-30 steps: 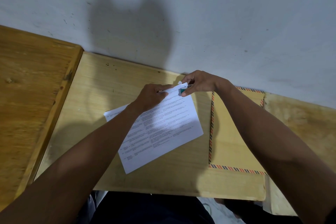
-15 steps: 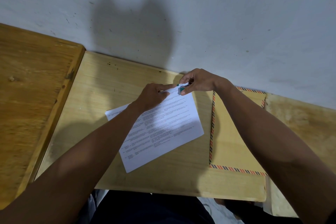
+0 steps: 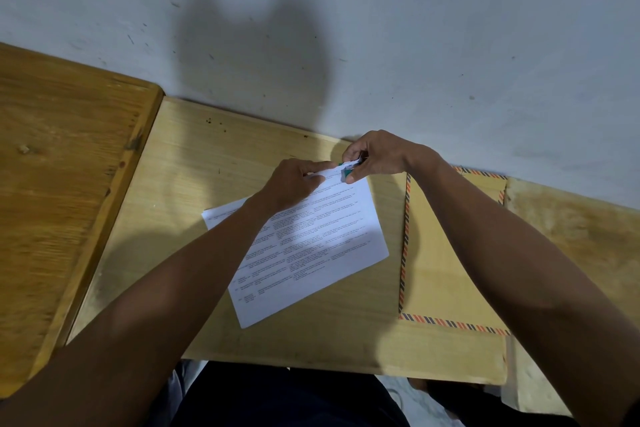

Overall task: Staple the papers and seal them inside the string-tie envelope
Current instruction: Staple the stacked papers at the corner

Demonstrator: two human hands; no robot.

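White printed papers lie skewed on a light wooden board. My left hand pinches the papers' top edge near the far corner. My right hand grips a small green stapler clamped over that top corner; most of the stapler is hidden by my fingers. A tan envelope with a red-and-blue striped border lies flat to the right of the papers, partly under my right forearm. Its string tie is not visible.
A darker wooden table adjoins the board on the left. A pale wall rises right behind the board's far edge. Another wooden surface continues at right. My lap shows below the board's near edge.
My right hand with the stapler has shifted slightly up and over the paper corner. My left hand keeps its hold. The papers and envelope stay where they were.
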